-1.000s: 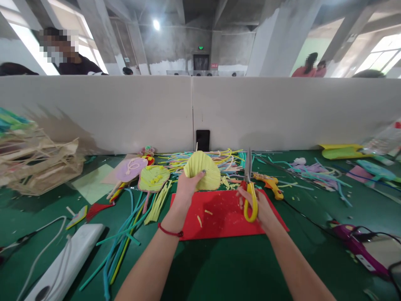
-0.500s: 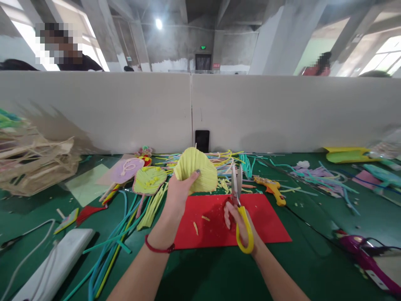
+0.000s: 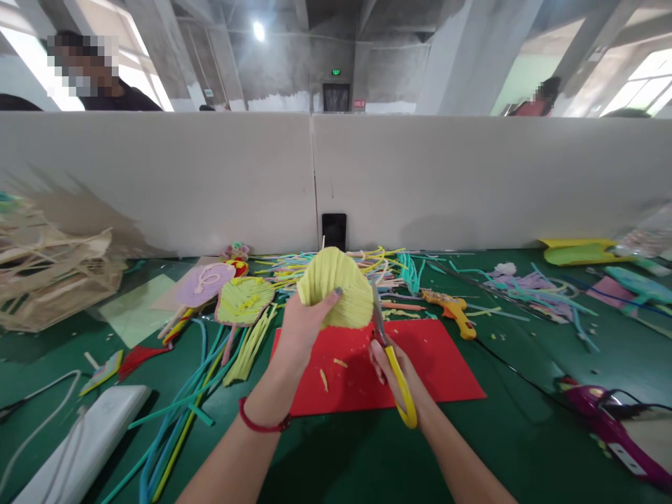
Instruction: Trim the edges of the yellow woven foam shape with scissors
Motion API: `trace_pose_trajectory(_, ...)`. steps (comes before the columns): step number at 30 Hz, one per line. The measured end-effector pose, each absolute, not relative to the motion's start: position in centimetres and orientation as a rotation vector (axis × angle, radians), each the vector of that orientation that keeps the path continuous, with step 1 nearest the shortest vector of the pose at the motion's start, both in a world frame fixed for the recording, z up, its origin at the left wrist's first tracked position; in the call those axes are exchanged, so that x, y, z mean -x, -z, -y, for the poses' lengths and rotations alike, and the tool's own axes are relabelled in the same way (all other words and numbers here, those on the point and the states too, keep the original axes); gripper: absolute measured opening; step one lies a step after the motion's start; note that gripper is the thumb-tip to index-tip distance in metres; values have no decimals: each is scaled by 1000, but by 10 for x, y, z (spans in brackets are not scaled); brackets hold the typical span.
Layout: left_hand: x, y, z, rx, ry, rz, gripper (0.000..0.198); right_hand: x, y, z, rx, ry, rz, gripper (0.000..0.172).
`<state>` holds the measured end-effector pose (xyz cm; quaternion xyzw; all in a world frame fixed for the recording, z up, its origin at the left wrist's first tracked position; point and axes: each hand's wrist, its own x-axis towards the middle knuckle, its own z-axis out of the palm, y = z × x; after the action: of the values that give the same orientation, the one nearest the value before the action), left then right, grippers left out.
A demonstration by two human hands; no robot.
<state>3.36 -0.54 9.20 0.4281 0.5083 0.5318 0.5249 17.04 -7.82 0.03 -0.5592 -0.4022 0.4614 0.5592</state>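
My left hand (image 3: 309, 318) is closed on a rounded yellow ribbed piece (image 3: 344, 287), thumb on its near face and the other fingers mostly hidden behind it. In my right hand (image 3: 396, 367) is a pair of scissors (image 3: 402, 385) with yellow handles, blades pointing up. The blades stand at the right edge of the yellow piece; whether they touch it I cannot tell. Below both hands lies a red sheet (image 3: 446, 364) with small yellow scraps (image 3: 324, 380) on it.
Left of the sheet are a yellow disc with a pink rim (image 3: 244, 302), a purple disc (image 3: 204, 285) and long blue strips (image 3: 202, 399). To the right lie a yellow glue gun (image 3: 454, 311) and a purple tool (image 3: 603, 420). A phone (image 3: 334, 231) leans on the white partition (image 3: 210, 182).
The scissors have moved left and turned, their blades now close together beside the yellow piece's right edge. The yellow piece has shifted slightly right in my left hand's grip.
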Motion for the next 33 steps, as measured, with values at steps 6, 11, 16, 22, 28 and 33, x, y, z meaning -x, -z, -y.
trace_pose_trajectory(6,-39,-93,9,-1052,-1261,-1197,31,-170,-4,79,1358,-1056,989,49)
trace_pose_trajectory(11,-39,-91,9,-1063,-1284,-1199,32,-171,0,79,1340,-1062,963,47)
trace_pose_trajectory(16,-37,-92,9,-1044,-1302,-1207,30,-173,2,80,1349,-1074,971,45)
trace_pose_trajectory(22,-38,-95,12,-1099,-1292,-1210,28,-174,-2,82,1359,-1052,1009,44)
trace_pose_trajectory(28,-37,-97,11,-1152,-1256,-1261,23,-175,-4,83,1364,-1029,1058,42)
trace_pose_trajectory(33,-36,-96,12,-1132,-1252,-1268,26,-175,-5,84,1370,-1030,1074,41)
